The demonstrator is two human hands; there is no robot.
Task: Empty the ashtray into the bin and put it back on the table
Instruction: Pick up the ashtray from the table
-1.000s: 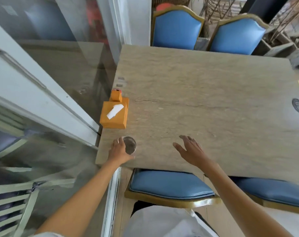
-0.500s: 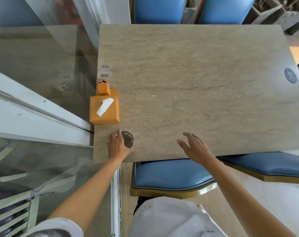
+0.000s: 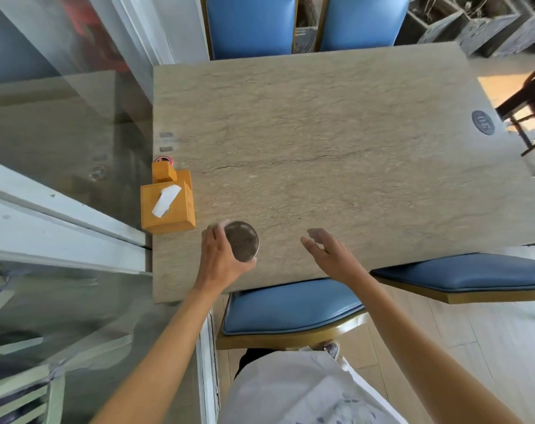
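The left hand (image 3: 221, 258) now has the round glass ashtray (image 3: 241, 245) in its grip: the thumb curls under the near rim at about 6 o'clock of the dish and the fingers wrap its far-left edge near 10 o'clock. Half a second ago the same hand lay against the dish's left side only, with the thumb not yet around it, so the hold has just closed. Whether the ashtray has left the bench (image 3: 336, 154) cannot be told from above; it looks either resting on the stone top or barely raised, near the front-left corner. Grey ash shows across its floor, so it is not yet emptied.

The right hand (image 3: 330, 255) hovers open over the front edge of the bench, at 3 o'clock from the ashtray and well apart from it, fingers spread and holding nothing. It has barely shifted over the last second.

Just beyond the ashtray, at 11 o'clock, stands the orange tissue box (image 3: 167, 206) with a white tissue poking out, close to the left hand's fingers but not touching. A blue chair (image 3: 290, 307) is tucked under the front edge.

In my judgement the pick-up step is just completing, and the carry comes next. No bin is in view. The ash is loose, so the dish should stay level when lifted, and it should clear the tissue box.
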